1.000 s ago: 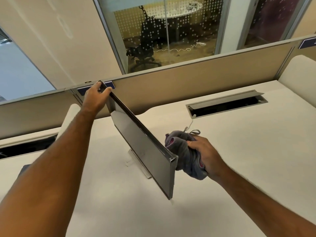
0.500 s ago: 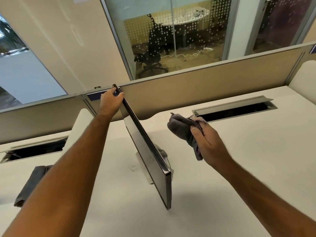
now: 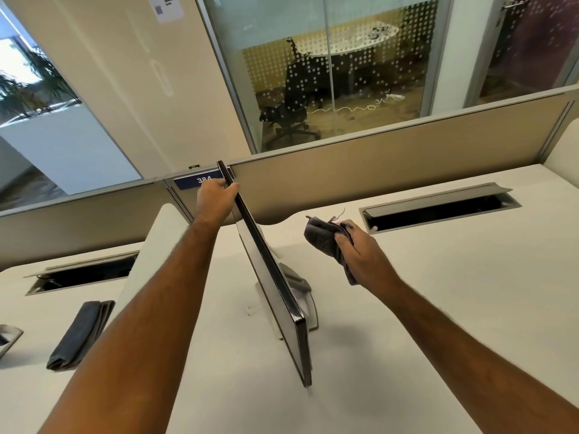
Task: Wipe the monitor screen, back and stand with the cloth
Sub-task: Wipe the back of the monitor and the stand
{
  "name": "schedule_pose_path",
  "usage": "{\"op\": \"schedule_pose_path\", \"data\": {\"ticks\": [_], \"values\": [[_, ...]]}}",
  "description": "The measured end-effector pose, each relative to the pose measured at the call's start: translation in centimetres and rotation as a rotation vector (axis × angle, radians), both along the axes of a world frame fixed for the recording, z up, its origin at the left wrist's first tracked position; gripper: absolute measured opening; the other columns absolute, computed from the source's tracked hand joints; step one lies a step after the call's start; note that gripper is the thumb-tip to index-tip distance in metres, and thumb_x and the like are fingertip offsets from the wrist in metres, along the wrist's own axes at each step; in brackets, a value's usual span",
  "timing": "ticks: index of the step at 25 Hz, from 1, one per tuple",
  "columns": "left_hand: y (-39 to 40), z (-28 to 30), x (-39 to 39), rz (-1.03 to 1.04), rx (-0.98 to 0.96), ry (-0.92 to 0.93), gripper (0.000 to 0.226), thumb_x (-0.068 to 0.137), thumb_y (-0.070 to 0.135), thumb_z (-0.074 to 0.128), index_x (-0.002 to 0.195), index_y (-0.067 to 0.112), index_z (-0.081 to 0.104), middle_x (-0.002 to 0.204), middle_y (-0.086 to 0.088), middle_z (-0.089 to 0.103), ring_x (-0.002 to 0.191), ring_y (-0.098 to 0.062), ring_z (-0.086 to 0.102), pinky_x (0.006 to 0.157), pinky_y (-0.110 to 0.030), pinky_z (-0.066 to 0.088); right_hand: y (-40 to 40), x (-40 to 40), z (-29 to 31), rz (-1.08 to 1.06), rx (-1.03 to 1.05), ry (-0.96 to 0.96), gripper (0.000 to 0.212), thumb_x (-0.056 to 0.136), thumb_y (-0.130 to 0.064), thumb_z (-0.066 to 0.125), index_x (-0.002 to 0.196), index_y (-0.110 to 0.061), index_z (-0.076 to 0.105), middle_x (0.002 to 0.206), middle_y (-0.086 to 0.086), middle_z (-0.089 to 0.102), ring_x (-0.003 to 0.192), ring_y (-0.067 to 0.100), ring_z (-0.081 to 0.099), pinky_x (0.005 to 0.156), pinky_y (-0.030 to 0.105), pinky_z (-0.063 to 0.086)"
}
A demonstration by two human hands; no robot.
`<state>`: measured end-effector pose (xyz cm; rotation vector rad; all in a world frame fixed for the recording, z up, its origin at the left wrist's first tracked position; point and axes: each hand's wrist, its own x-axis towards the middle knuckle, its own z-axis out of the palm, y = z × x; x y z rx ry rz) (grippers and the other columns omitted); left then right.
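A thin dark monitor (image 3: 269, 277) stands edge-on to me in the middle of the white desk (image 3: 438, 308), on a pale grey stand (image 3: 300, 289) that shows to its right. My left hand (image 3: 216, 198) grips the monitor's far top corner. My right hand (image 3: 360, 252) holds a bunched grey cloth (image 3: 326, 239) in the air to the right of the monitor, clear of its back. The screen face is hidden from this angle.
A second folded grey cloth (image 3: 81, 333) lies on the desk at the left. Open cable slots (image 3: 438, 208) are cut into the desk at the right and the left. A beige partition (image 3: 391, 158) runs along the back edge.
My right hand has lifted the cloth off the monitor's back, up and to the right. The monitor has turned more edge-on. My left hand keeps its hold on the far corner.
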<state>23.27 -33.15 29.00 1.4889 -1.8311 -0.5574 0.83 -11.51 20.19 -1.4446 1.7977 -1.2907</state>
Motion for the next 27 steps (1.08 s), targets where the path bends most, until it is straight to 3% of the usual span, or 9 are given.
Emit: {"op": "schedule_pose_path", "data": {"ticks": [3,6,8,11,18,21,25,27], "values": [[-0.2,0.1,-0.2,-0.03,0.021,-0.012,0.022,0.098,0.02,0.063,0.097,0.002,0.077,0.09,-0.015,0.076,0.08,-0.02,0.07,0.07,-0.019,0.049,0.5,-0.8,-1.5,0.013,0.044,-0.032,0.02,0.108,-0.029,0.04,0.114,-0.019,0.057,0.096,0.004,0.069,0.088,0.021,0.069,0.08,0.046,0.059],[-0.4,0.3,-0.7,-0.097,0.045,-0.046,0.022,0.099,0.021,0.062,0.102,0.004,0.077,0.092,-0.015,0.077,0.088,-0.028,0.074,0.075,-0.023,0.056,0.9,-1.4,-2.2,-0.002,0.072,-0.05,0.022,0.109,-0.027,0.04,0.118,-0.016,0.058,0.1,0.006,0.069,0.092,0.021,0.068,0.08,0.035,0.058],[-0.5,0.6,-1.1,-0.163,0.067,-0.06,0.022,0.1,0.021,0.061,0.102,0.004,0.076,0.093,-0.015,0.076,0.09,-0.029,0.075,0.084,-0.033,0.061,1.0,-1.8,-2.4,-0.018,0.077,-0.074,0.023,0.109,-0.026,0.041,0.119,-0.015,0.058,0.102,0.005,0.068,0.093,0.018,0.067,0.078,0.026,0.055],[-0.4,1.0,-1.9,-0.258,0.088,-0.095,0.022,0.102,0.022,0.06,0.099,0.007,0.075,0.091,-0.011,0.075,0.089,-0.024,0.075,0.086,-0.036,0.06,1.0,-2.4,-2.6,-0.045,0.087,-0.14,0.023,0.109,-0.024,0.041,0.121,-0.013,0.058,0.103,0.003,0.066,0.092,0.008,0.064,0.071,0.013,0.047],[0.3,2.5,-4.3,-0.501,0.065,-0.247,0.017,0.104,0.017,0.056,0.097,0.015,0.071,0.091,-0.002,0.071,0.088,-0.013,0.071,0.079,-0.025,0.056,0.6,-2.8,-3.0,-0.096,0.065,-0.264,0.025,0.109,-0.023,0.04,0.127,-0.013,0.056,0.107,0.001,0.065,0.096,0.009,0.064,0.078,0.015,0.048],[1.0,2.8,-5.3,-0.556,0.051,-0.282,0.022,0.105,0.015,0.054,0.11,0.006,0.074,0.108,-0.007,0.071,0.099,-0.014,0.068,0.085,-0.022,0.053,0.3,-2.5,-3.1,-0.123,0.066,-0.306,0.029,0.11,-0.025,0.039,0.132,-0.014,0.053,0.112,-0.001,0.063,0.099,0.01,0.063,0.087,0.022,0.051],[1.3,3.1,-6.7,-0.572,0.034,-0.358,0.029,0.104,0.019,0.054,0.124,0.006,0.072,0.127,-0.008,0.067,0.121,-0.022,0.06,0.106,-0.041,0.05,0.0,-2.3,-3.0,-0.172,0.086,-0.401,0.032,0.11,-0.025,0.039,0.135,-0.01,0.053,0.117,0.003,0.062,0.098,0.005,0.061,0.076,0.014,0.05],[1.2,3.2,-6.9,-0.587,0.048,-0.387,0.032,0.102,0.025,0.055,0.124,0.011,0.073,0.127,-0.004,0.067,0.122,-0.021,0.06,0.108,-0.05,0.05,-0.1,-2.4,-3.1,-0.202,0.09,-0.465,0.033,0.11,-0.026,0.039,0.135,-0.01,0.054,0.119,0.006,0.064,0.1,0.008,0.063,0.072,0.013,0.053]]}}
